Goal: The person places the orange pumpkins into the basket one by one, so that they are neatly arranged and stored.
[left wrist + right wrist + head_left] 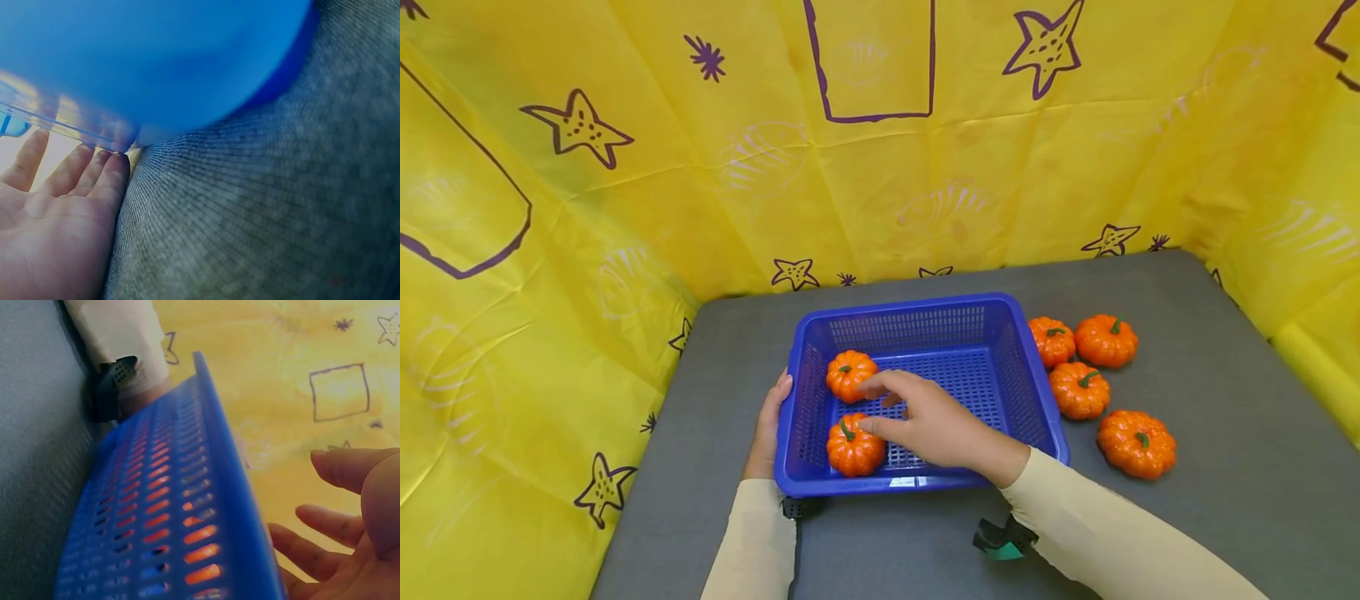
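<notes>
Right now, from my remote seat, I see the rectangular blue plastic basket with slotted walls (910, 306) resting on the grey tabletop (880, 546). My left hand (767, 429) lies along the basket's left outer wall, its fingers extended with the tips against it. My right hand (936, 421) hangs over the basket, fingers loosely bent and spread, thumb apart, pinching nothing. Inside the basket, by its left wall, sit two glossy, ribbed orange pumpkins with green stems: a farther pumpkin (848, 375) and a nearer pumpkin (853, 457), both just left of my right hand. I can't tell whether its fingertips touch either. Right of the basket, well apart from my left hand, four similar orange pumpkins (1079, 392) lie loose. Behind the basket hangs yellow patterned cloth (700, 208).
</notes>
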The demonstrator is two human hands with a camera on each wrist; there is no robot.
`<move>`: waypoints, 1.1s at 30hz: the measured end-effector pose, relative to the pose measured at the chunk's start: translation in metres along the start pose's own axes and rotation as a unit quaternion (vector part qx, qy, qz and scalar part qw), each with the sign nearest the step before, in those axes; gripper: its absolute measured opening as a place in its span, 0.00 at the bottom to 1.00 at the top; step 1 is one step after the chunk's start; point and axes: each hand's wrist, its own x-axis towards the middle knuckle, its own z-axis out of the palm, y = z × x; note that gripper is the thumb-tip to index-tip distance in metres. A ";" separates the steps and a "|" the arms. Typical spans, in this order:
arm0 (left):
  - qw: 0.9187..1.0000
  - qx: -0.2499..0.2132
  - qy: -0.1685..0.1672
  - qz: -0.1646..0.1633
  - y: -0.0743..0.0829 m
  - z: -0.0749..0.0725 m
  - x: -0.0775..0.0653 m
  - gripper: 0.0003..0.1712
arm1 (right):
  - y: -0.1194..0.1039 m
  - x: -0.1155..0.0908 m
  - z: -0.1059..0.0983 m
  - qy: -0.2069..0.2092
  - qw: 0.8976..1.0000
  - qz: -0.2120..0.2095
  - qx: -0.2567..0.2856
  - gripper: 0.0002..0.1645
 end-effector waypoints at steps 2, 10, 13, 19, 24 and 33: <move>1.000 0.002 0.000 0.001 0.001 0.001 0.000 0.37 | 0.000 -0.002 -0.004 0.005 1.000 -0.003 0.002 0.25; 1.000 -0.003 0.000 -0.001 0.000 0.002 -0.001 0.36 | 0.001 -0.009 -0.020 0.020 1.000 -0.007 0.019 0.25; 1.000 -0.005 0.002 -0.002 0.000 0.002 -0.001 0.37 | 0.002 -0.012 -0.024 0.023 0.999 -0.004 0.023 0.25; 1.000 -0.005 0.003 -0.002 0.000 0.002 0.000 0.36 | 0.006 -0.018 -0.032 0.028 0.998 -0.010 0.048 0.26; 1.000 0.000 0.006 -0.003 0.000 0.002 -0.001 0.37 | 0.011 -0.024 -0.041 0.021 0.996 -0.019 0.080 0.27; 1.000 -0.002 0.003 -0.003 0.000 0.001 -0.001 0.37 | 0.015 -0.037 -0.064 0.025 0.989 -0.026 0.141 0.25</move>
